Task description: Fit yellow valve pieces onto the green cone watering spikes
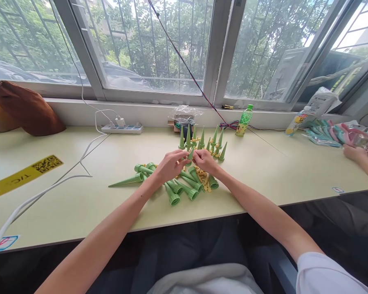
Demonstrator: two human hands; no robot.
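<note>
The left hand [173,163] had its thumb and fingers closed on a green plastic spike [191,153], held point up above the middle of the table [251,163]. The right hand [206,161] was curled in against the other side of it; whether its fingertips pinched something small could not be told, since the knuckles hid them. Just behind stood a cluster of upright spikes [202,139] with yellow parts showing about their collars. Nearer the person, loose spikes [188,191] lay on their sides, open ends showing, around a heap of small yellow pieces [204,180].

For this close, two-handed work, a steady grip by the left hand low on the wide collar seemed best, as the slim point would give poor purchase. The right hand would do well to use short, even pressure, square to the collar, since a slanted push could tip the spike or bend a small part. Keeping the knuckles low and away from the upright spikes looked wise too: they stood so near that a nudge might topple several.
</note>
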